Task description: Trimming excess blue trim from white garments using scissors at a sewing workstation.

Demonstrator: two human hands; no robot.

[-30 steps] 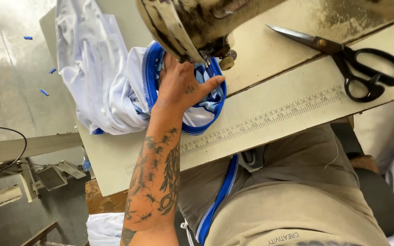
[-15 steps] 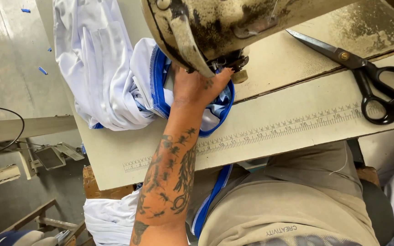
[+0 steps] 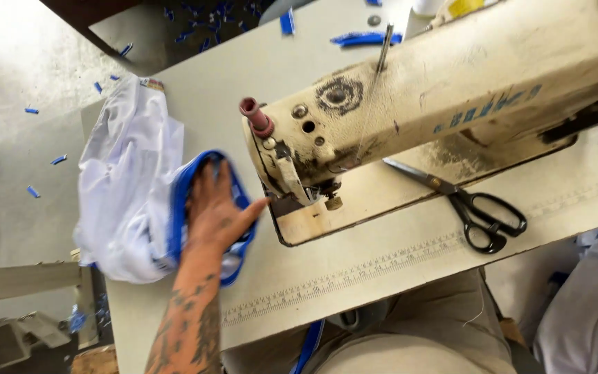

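Note:
My left hand (image 3: pixel 217 211) lies flat, fingers spread, on a white garment (image 3: pixel 129 201) with blue trim (image 3: pixel 178 208) along its edge. The garment is bunched on the left part of the sewing table (image 3: pixel 382 270) and partly hangs over its edge. My thumb points toward the presser foot (image 3: pixel 328 197) of the cream sewing machine (image 3: pixel 451 104), just to the hand's right. My tattooed forearm reaches up from the bottom of the view. My right hand is out of sight.
Black-handled scissors (image 3: pixel 475 211) lie on the table beside the machine base. A printed ruler strip runs along the table's front edge. Blue fabric scraps (image 3: pixel 43 163) litter the floor at left. A blue strip (image 3: pixel 311 346) hangs by my lap. More white fabric (image 3: pixel 583 305) sits at right.
My left hand and the garment have slid left, out from under the machine head. The view has tilted up and now shows the top of the machine.

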